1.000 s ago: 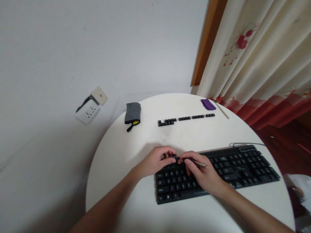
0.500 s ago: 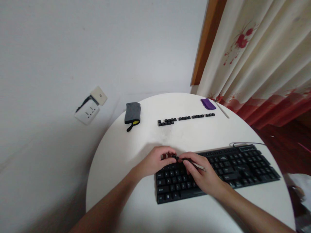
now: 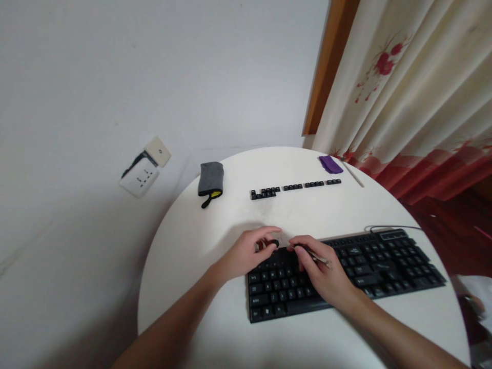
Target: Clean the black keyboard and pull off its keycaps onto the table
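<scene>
A black keyboard (image 3: 346, 271) lies across the front of the round white table. Over its upper left corner, my left hand (image 3: 251, 252) pinches a small black keycap (image 3: 274, 243) between thumb and fingers. My right hand (image 3: 321, 261), just to the right above the keys, is closed around a thin tool (image 3: 323, 261) with a pale end pointing back over the hand; its exact kind I cannot make out. Behind the keyboard, several loose black keycaps (image 3: 292, 187) stand in short rows. Part of the keyboard's top key row is hidden by my hands.
At the back left lies a grey cloth pouch (image 3: 210, 177) with a yellow lining and black loop. A folded purple cloth (image 3: 330, 164) and a thin pale stick (image 3: 354, 175) lie at the back right. The keyboard's cable (image 3: 395, 226) runs off the table's right side.
My hands have moved slightly apart. The keycap is now in my left hand, away from the tool in my right hand, which has shifted a little to the right.
</scene>
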Action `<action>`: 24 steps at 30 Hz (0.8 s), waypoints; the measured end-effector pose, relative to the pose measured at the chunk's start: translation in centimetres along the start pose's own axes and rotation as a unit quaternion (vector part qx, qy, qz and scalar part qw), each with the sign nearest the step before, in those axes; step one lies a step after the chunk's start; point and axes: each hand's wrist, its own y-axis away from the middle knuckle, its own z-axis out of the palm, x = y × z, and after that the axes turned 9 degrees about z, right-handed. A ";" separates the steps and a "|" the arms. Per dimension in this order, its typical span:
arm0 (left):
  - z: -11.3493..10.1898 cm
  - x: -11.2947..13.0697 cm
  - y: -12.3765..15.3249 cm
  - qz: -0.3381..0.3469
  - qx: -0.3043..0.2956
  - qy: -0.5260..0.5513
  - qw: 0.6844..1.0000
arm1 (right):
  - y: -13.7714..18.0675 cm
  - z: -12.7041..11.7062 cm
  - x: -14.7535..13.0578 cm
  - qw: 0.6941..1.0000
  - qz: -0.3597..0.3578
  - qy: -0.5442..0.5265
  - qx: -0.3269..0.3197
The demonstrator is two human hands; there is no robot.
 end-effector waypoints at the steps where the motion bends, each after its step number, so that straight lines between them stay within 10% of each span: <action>1: 0.0 0.0 0.0 0.002 0.007 0.005 1.000 | 0.0 0.0 0.1 1.000 0.007 -0.006 0.007; 10: -0.3 -0.3 0.0 0.002 0.018 0.000 1.000 | -0.3 -1.3 -0.5 0.992 -0.083 0.029 0.094; 18: 0.3 0.0 0.1 -0.002 0.008 0.045 0.999 | -0.3 -1.3 -0.4 0.984 -0.097 0.127 -0.078; 24: 0.8 0.4 0.3 0.029 -0.006 0.052 0.998 | -0.1 -1.1 -0.5 0.968 -0.136 0.203 -0.052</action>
